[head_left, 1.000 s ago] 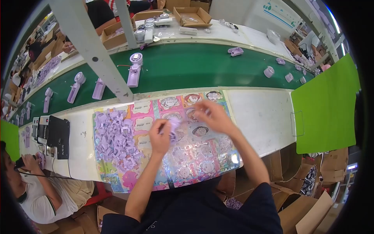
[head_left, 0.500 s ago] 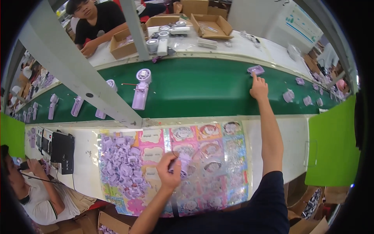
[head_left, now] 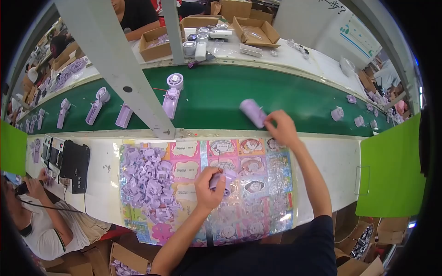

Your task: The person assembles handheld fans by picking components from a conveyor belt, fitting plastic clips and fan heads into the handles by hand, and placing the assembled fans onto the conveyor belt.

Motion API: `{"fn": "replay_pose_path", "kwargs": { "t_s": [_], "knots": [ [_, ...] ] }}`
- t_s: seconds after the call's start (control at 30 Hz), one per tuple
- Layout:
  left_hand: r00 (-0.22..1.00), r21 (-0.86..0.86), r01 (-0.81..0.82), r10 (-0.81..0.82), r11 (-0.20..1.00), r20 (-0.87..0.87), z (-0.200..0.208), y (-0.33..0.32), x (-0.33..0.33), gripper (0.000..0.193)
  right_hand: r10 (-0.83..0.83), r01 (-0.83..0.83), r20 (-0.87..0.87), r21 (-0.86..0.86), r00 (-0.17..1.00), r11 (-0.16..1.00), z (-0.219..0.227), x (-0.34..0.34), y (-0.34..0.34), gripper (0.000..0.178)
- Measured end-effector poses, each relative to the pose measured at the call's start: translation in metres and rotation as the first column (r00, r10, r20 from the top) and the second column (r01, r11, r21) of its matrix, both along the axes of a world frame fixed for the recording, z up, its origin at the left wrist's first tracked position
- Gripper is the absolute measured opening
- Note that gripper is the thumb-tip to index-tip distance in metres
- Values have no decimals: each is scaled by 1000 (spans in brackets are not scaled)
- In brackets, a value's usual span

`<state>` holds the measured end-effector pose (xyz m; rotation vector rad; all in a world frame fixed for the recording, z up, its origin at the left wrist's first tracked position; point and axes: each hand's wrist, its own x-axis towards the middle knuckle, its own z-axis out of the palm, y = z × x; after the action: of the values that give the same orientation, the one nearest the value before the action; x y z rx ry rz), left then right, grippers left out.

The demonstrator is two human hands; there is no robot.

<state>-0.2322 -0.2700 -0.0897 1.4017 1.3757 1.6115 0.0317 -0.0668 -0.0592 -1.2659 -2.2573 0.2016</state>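
My left hand (head_left: pixel 211 189) is closed around a small lilac plastic part (head_left: pixel 226 180) above the patterned mat; a thin dark wire sticks up from it. Over the near side of the green belt, my right hand (head_left: pixel 283 129) pinches one end of a lilac handle shell (head_left: pixel 252 112), blurred by motion. Left of my left hand, a heap of small lilac plastic parts (head_left: pixel 149 179) covers part of the mat. On the belt lies a lilac handheld fan body (head_left: pixel 172 94) with a round head and a red wire.
The green conveyor belt (head_left: pixel 207 101) crosses ahead, with more lilac pieces at both ends. A pale metal post (head_left: pixel 110 69) slants across the left. Open cardboard boxes (head_left: pixel 255 32) stand beyond the belt. A co-worker (head_left: pixel 46 216) sits at the left beside a black device (head_left: pixel 75 166).
My right hand has drawn back toward me and leftward, from touching a lilac piece on the belt to holding a lilac shell. My left hand keeps its part, slightly farther right.
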Motion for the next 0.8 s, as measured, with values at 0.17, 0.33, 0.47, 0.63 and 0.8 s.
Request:
{"fn": "replay_pose_path", "kwargs": {
  "t_s": [0.17,0.33,0.47,0.63,0.8],
  "knots": [
    [968,-58,-5,19,998,249,-19,-3,-5,16,201,-203,-32,-105,979,973,20,-30,-98,10],
    [920,-90,12,24,996,392,-16,-12,-15,13,-3,-1,-163,-23,987,1000,23,-46,-183,10],
    [909,-42,5,13,999,417,-6,-31,11,22,-52,-257,-572,-447,819,857,27,-67,-257,41],
    [715,137,501,-497,855,492,39,-55,42,55,-446,-194,-807,-544,387,816,5,-77,-296,69],
    [844,119,19,48,993,-534,62,0,36,67,-470,188,-602,-471,646,862,11,-38,-286,64]
  ]
}}
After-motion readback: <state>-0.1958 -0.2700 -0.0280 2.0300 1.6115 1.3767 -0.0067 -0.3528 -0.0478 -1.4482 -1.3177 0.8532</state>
